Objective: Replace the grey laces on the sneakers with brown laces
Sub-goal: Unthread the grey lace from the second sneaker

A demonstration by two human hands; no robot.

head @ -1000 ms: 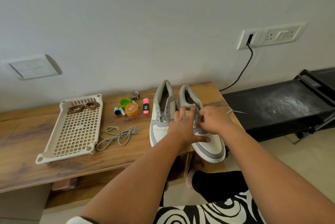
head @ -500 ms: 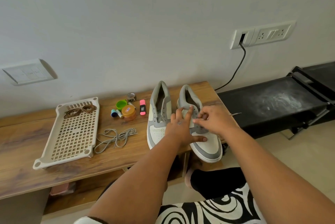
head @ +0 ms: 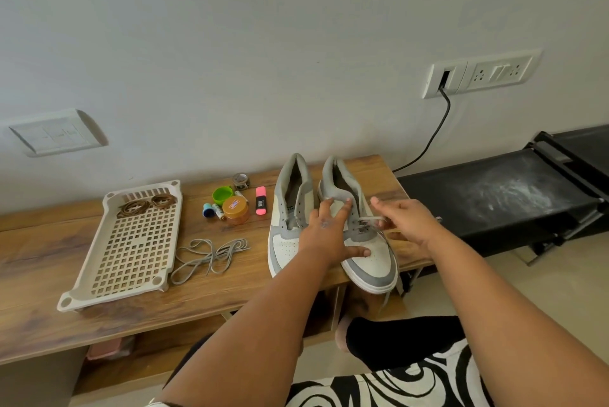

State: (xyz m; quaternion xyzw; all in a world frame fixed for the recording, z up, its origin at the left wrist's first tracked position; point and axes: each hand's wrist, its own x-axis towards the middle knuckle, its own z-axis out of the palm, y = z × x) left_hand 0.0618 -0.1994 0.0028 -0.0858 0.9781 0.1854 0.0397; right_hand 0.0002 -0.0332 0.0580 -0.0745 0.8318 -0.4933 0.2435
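Two grey-and-white sneakers stand side by side on the wooden table (head: pixel 230 294), toes toward me. The left sneaker (head: pixel 288 219) has no lace. The right sneaker (head: pixel 369 258) still carries a grey lace (head: pixel 370 221). My left hand (head: pixel 329 235) lies flat across the right sneaker with fingers spread. My right hand (head: pixel 407 225) pinches a strand of that grey lace just right of the eyelets. A loose grey lace (head: pixel 211 255) lies on the table left of the shoes. Brown laces (head: pixel 145 204) rest at the far end of a cream perforated tray (head: pixel 131 248).
Between tray and shoes stand a small orange jar (head: pixel 235 209), a green cap (head: pixel 222 195), a pink highlighter (head: pixel 261 200), a blue-capped tube (head: pixel 208 210) and a tape roll (head: pixel 241 180). A black bench (head: pixel 501 196) sits right of the table. A cable (head: pixel 435 133) hangs from the wall socket.
My right hand has drawn away to the right of the shoe, pulling the grey lace strand out with it. My left hand stays pressed on the right sneaker.
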